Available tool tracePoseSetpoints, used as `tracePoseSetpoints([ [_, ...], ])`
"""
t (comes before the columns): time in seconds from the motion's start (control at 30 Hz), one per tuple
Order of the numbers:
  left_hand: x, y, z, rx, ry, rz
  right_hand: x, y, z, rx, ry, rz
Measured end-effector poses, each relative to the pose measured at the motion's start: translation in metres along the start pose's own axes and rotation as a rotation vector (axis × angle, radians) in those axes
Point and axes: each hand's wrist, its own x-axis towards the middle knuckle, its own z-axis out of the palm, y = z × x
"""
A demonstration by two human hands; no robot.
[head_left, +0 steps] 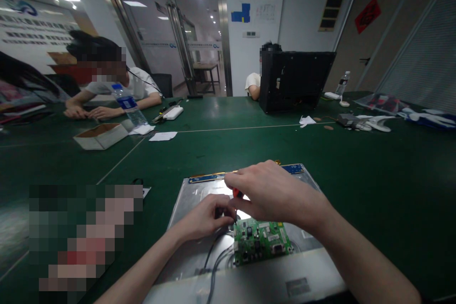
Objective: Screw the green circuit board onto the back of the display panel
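Observation:
Before me a flat silver metal panel (192,199), like the back of a display, lies on the table. On it is a green circuit board (261,242), with grey cables (215,266) at its left side. My right hand (274,190) is closed from above around a red-handled screwdriver (237,193), pointing down at the board's upper left corner. Curled by that same corner, my left hand (210,213) has its fingertips drawn together; what they pinch is hidden. A narrow blue circuit strip (210,178) runs along the panel's far edge.
On the green table (384,209) stand a small open box (103,137), a tilted water bottle (130,107) and a black monitor-like casing (295,80). White gloves (374,123) lie at the right. Several people (117,76) sit across the table.

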Motion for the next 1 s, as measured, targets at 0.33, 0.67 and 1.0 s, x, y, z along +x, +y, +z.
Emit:
tracePoseSetpoints([
  [0.33, 0.0018, -0.0080, -0.0008, -0.003, -0.057, 0.008, -0.0038, -0.0013, -0.0026, 0.000, -0.035, -0.047],
  [0.67, 0.0017, -0.0008, -0.0015, 0.022, -0.030, -0.004, -0.0005, -0.0005, 0.0003, 0.003, 0.002, -0.015],
  [1.0, 0.0015, -0.0028, -0.0009, 0.006, -0.046, -0.002, -0.0023, -0.0010, -0.0029, 0.004, -0.041, -0.046],
])
